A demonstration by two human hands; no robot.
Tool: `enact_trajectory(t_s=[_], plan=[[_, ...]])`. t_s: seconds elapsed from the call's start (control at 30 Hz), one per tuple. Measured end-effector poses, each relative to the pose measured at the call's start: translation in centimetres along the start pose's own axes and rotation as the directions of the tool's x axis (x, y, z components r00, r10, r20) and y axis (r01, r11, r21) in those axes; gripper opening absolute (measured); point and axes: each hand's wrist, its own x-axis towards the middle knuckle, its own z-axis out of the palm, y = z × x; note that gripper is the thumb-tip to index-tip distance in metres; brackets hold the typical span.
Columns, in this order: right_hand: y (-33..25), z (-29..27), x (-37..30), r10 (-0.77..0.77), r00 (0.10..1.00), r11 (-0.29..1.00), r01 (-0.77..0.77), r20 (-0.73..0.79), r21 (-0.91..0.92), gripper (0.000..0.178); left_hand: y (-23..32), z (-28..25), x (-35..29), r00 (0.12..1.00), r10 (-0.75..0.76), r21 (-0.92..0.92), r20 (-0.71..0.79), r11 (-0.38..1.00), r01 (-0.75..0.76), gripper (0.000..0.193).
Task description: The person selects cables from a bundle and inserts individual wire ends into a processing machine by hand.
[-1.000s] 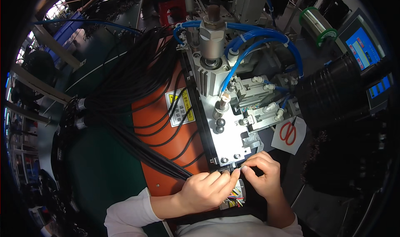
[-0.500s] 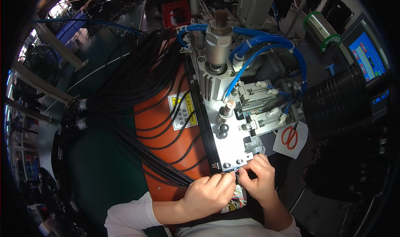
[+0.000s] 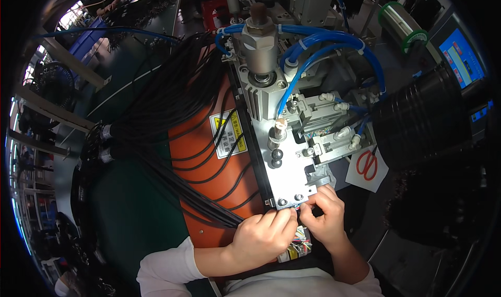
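My left hand (image 3: 263,237) and right hand (image 3: 324,216) pinch thin coloured wires (image 3: 298,243) at the metal plate (image 3: 288,179)'s near edge; seating looks unfinished.

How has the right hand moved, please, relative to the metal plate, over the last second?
Yes. The right hand has shifted left along the metal plate's near edge, closing up to the left hand at the plate's corner.

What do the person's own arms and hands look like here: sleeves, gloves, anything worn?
Both hands are bare, with no gloves, rings or watch visible. The left hand comes out of a long white sleeve reaching the wrist. The right hand has a bare forearm.
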Motion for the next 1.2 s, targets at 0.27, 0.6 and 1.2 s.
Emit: enact_trajectory(t_s=[0.27, 0.6, 1.2], plan=[[1.1, 0.0, -1.0, 0.363, 0.926, 0.893, -0.378, 0.105, 0.246, 0.005, -0.3, 0.3, 0.1, 0.999, 0.014, 0.015, -0.042, 1.000, -0.014, 0.019], [-0.7, -0.3, -0.1, -0.078, 0.997, 0.996, 0.077, -0.010, -0.050, 0.009, 0.1, -0.7, -0.7, 0.999, -0.044, 0.049, 0.018, 0.998, 0.044, 0.031], [0.2, -1.2, -0.6, -0.271, 0.936, 0.871, 0.138, 0.226, 0.472, 0.029, -0.4, -1.0, -1.4, 0.992, -0.093, -0.002, 0.080, 0.996, 0.094, 0.027]])
